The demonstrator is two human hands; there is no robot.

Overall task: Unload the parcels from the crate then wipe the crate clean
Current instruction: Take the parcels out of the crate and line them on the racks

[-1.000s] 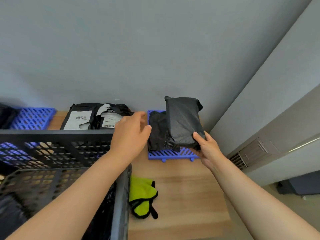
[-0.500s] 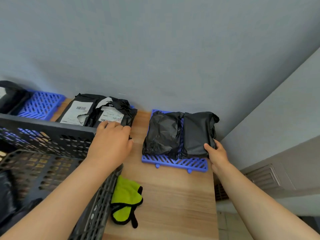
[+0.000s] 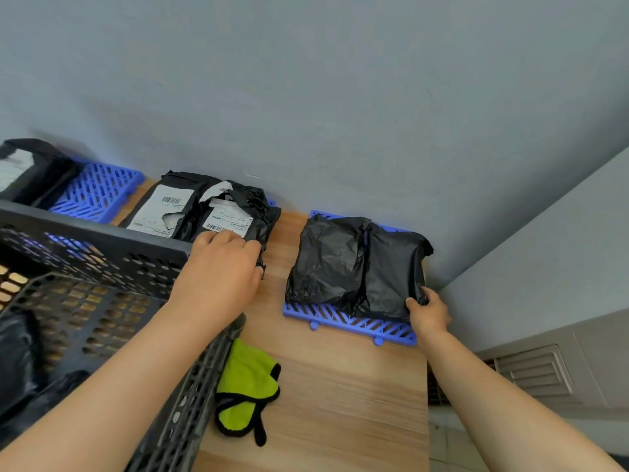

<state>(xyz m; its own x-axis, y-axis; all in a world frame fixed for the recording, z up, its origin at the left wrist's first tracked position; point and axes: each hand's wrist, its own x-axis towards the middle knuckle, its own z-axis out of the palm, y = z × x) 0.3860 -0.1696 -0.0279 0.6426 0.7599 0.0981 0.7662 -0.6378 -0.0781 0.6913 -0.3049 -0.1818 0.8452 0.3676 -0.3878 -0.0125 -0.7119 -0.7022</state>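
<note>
Laid flat since a second ago, when it stood upright in the right hand (image 3: 429,311), a crinkled black plastic parcel (image 3: 391,270) now lies beside its twin (image 3: 326,264) on a slatted blue mat (image 3: 350,323). From the left, the perforated dark grey crate (image 3: 102,247) stands on the wooden table (image 3: 340,403) with black bags (image 3: 17,352) inside. The left hand (image 3: 221,270) curls its fingers over the near edge of a labelled parcel (image 3: 262,212), whose torn white barcode label (image 3: 226,219) has print too small to read. Further right lies a fuzzy green cloth (image 3: 245,379) with black trim, and the right hand pinches the flat parcel's near corner.
</note>
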